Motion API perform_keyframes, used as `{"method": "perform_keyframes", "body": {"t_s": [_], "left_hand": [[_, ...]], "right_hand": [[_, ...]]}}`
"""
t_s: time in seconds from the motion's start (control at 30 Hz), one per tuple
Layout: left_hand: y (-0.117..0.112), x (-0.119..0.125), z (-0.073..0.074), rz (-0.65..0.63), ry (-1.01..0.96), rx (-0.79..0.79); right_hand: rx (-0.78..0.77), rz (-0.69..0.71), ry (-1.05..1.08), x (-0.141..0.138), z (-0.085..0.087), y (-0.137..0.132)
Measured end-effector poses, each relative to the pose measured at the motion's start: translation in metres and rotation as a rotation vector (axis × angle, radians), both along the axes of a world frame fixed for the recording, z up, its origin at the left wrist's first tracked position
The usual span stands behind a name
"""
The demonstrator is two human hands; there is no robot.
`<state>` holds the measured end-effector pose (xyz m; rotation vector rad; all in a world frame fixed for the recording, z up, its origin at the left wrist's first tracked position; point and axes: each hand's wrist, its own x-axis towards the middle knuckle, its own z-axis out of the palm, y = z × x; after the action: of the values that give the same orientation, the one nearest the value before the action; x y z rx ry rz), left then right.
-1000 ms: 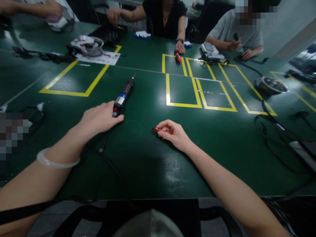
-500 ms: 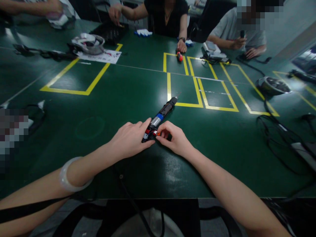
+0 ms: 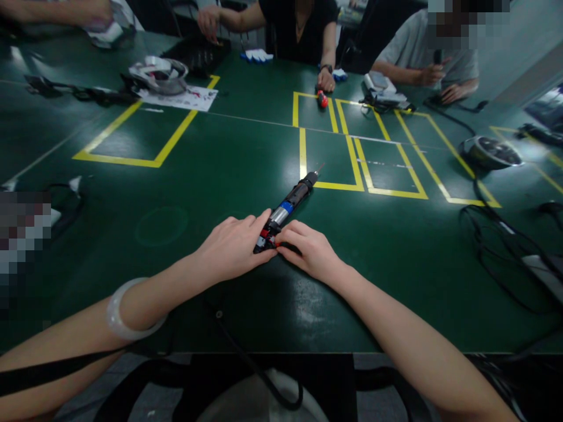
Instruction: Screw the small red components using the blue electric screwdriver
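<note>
A partly opened electric screwdriver lies slantwise on the green table, its thin bit pointing away to the upper right. Its black front part, blue band and silver motor section are exposed. Around its rear end, where red and white parts show, my left hand is closed, thumb and fingers on either side. My right hand pinches at the right side of that same rear end. A bit of red-orange shows at its fingertips, but the small part there is mostly hidden by the fingers.
Yellow tape marks boxes on the table. A metal bowl stands on a printed sheet at the far left; another round metal dish is at the right, near black cables. A co-worker's hand rests by a red-black object.
My right hand has moved slightly left and down, its fingers closing in against the screwdriver's rear end. The red-orange part is now more covered. My left hand stays in place.
</note>
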<state>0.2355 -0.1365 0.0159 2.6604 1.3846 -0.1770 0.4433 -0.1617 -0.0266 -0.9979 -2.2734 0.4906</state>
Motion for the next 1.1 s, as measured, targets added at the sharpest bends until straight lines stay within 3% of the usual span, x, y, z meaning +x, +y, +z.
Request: {"method": "perform_keyframes", "body": {"t_s": [0.27, 0.77, 1.1], "left_hand": [[-0.0018, 0.0017, 0.0015, 0.000, 0.018, 0.019], [0.0003, 0.0009, -0.0013, 0.001, -0.022, 0.020], [0.0003, 0.0033, -0.0003, 0.040, 0.008, 0.058]], "right_hand": [[0.016, -0.002, -0.002, -0.0022, -0.0013, 0.0023], [-0.178, -0.013, 0.055, -0.0029, -0.0028, 0.0032], [-0.190, -0.039, 0.056, -0.0010, -0.0008, 0.0012]]}}
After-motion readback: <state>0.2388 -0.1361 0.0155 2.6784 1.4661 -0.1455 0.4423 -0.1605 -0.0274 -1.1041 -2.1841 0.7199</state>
